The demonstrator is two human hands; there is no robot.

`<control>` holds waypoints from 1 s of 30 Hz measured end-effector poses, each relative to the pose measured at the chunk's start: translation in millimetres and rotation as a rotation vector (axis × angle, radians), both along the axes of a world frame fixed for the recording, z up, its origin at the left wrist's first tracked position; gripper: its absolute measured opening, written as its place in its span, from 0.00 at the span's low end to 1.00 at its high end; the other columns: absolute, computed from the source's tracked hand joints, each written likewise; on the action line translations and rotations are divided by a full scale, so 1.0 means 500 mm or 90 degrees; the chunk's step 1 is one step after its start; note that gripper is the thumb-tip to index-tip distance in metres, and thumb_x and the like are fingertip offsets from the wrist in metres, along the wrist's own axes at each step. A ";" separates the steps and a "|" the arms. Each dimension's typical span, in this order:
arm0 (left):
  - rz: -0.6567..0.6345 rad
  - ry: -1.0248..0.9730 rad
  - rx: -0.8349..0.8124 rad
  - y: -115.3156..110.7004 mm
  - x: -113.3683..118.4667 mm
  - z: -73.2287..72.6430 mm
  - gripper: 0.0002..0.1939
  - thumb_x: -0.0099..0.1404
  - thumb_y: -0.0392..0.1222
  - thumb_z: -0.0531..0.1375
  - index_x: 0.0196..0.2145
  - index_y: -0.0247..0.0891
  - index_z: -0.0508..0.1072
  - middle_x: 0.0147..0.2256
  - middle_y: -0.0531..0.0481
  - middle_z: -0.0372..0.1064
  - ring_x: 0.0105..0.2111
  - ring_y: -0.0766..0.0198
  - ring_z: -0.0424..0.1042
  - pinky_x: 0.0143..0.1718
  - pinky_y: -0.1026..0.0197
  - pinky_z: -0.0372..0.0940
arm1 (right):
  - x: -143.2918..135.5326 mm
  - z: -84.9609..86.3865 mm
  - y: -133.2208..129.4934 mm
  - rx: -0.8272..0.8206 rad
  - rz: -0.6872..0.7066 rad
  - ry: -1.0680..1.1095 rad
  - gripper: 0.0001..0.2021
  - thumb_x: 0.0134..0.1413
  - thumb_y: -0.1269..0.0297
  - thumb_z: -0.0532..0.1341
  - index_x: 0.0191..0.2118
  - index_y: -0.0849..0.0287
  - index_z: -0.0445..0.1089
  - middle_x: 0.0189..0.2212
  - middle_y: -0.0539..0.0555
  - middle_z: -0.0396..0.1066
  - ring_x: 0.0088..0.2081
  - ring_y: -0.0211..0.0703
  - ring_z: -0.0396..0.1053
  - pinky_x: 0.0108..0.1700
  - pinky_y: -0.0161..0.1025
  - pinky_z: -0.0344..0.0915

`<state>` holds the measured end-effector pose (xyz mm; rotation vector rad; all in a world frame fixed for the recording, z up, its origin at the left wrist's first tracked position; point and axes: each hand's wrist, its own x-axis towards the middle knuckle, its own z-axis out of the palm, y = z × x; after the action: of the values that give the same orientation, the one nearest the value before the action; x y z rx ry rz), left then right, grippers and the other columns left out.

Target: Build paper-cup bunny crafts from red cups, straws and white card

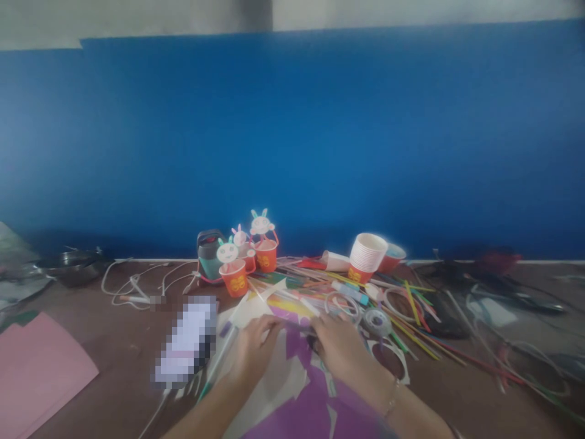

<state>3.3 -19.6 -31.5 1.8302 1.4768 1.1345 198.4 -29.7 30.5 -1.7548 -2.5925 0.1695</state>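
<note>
Right hand near tape roll, cups beyond

Purple paper: irregular-edged, lying flat, in front of the cup stack.
White paper: flat, adjoining the purple, left-front of the cup stack.

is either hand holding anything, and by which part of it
It cannot be told: the left hand and right hand are over purple paper, but blur hides whether they grip anything.
</note>
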 end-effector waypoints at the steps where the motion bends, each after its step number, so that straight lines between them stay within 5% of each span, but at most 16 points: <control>1: -0.002 -0.001 -0.009 -0.001 0.000 0.001 0.09 0.64 0.44 0.57 0.35 0.44 0.77 0.35 0.51 0.78 0.37 0.58 0.74 0.39 0.61 0.65 | -0.002 0.011 0.003 -0.024 0.013 0.016 0.13 0.51 0.77 0.55 0.40 0.60 0.72 0.38 0.57 0.75 0.42 0.50 0.71 0.44 0.43 0.56; 4: -0.023 0.013 -0.023 -0.006 0.000 0.012 0.10 0.65 0.43 0.56 0.31 0.42 0.76 0.29 0.52 0.76 0.33 0.60 0.73 0.35 0.63 0.63 | -0.003 0.032 0.024 -0.041 0.041 0.071 0.10 0.54 0.74 0.55 0.38 0.57 0.72 0.37 0.54 0.76 0.42 0.47 0.71 0.43 0.39 0.56; 8: -0.037 0.092 0.002 -0.014 0.004 0.026 0.13 0.66 0.44 0.56 0.27 0.40 0.74 0.24 0.53 0.74 0.28 0.62 0.70 0.32 0.62 0.60 | 0.009 0.013 0.063 0.061 -0.071 0.011 0.11 0.57 0.70 0.56 0.42 0.61 0.73 0.42 0.62 0.73 0.46 0.54 0.68 0.46 0.44 0.55; 14: -0.062 0.110 0.130 -0.006 0.006 0.009 0.08 0.66 0.39 0.56 0.31 0.39 0.74 0.31 0.50 0.77 0.33 0.59 0.73 0.39 0.58 0.62 | 0.028 -0.039 0.086 0.155 -0.119 -0.008 0.08 0.54 0.67 0.60 0.40 0.60 0.74 0.46 0.63 0.69 0.49 0.56 0.64 0.45 0.45 0.55; 22: -0.097 0.104 0.223 0.011 -0.008 -0.007 0.12 0.66 0.32 0.54 0.40 0.42 0.76 0.37 0.48 0.77 0.38 0.59 0.74 0.41 0.57 0.64 | 0.039 -0.044 0.103 0.192 -0.170 0.143 0.06 0.54 0.67 0.60 0.32 0.58 0.74 0.39 0.56 0.72 0.46 0.50 0.66 0.44 0.43 0.55; 26: -0.098 0.112 0.219 0.009 -0.007 0.000 0.10 0.67 0.36 0.55 0.42 0.40 0.76 0.34 0.48 0.78 0.34 0.60 0.74 0.38 0.58 0.64 | 0.068 -0.011 0.106 0.247 -0.107 0.209 0.10 0.59 0.64 0.56 0.36 0.56 0.75 0.41 0.55 0.74 0.45 0.48 0.67 0.46 0.43 0.57; 30: -0.099 0.130 0.201 0.005 -0.006 0.002 0.10 0.67 0.36 0.55 0.42 0.40 0.76 0.34 0.49 0.78 0.32 0.60 0.74 0.37 0.58 0.64 | 0.139 0.063 0.121 0.508 -0.303 0.157 0.15 0.60 0.63 0.54 0.48 0.60 0.72 0.50 0.62 0.69 0.51 0.57 0.62 0.45 0.47 0.58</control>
<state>0.5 -16.9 -30.5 2.2925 1.2893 1.1865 267.8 30.7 61.9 -1.7741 -1.6373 -0.5338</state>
